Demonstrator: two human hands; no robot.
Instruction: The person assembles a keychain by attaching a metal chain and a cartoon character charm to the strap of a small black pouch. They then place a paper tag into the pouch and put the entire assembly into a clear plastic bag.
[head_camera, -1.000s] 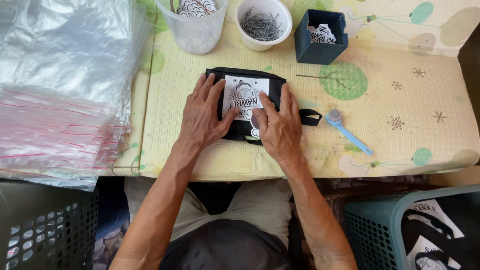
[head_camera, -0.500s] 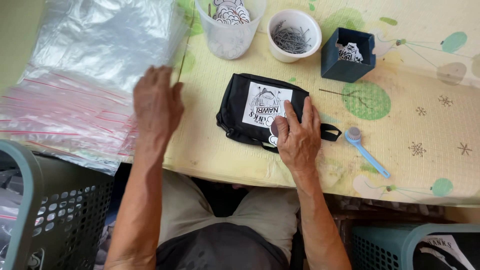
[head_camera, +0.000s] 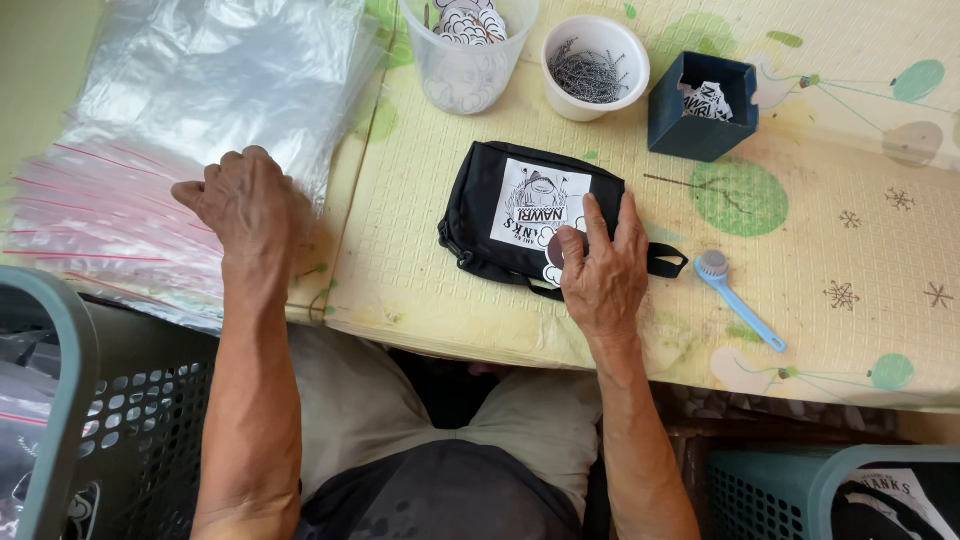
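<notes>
A small black pouch with a white printed label lies on the pale yellow mat. My right hand rests flat on the pouch's near right corner, fingers spread over the label's edge. My left hand is off to the left, fingers curled on the near edge of a stack of clear plastic bags with red zip strips. Whether it has pinched a bag is not visible.
Behind the pouch stand a clear cup of printed tags, a white bowl of metal pins and a dark blue box. A small blue brush lies to the right. Teal baskets sit at lower left and lower right.
My left hand has left the pouch and moved left onto the stack of plastic bags. My right hand stays on the pouch. The camera has swung left.
</notes>
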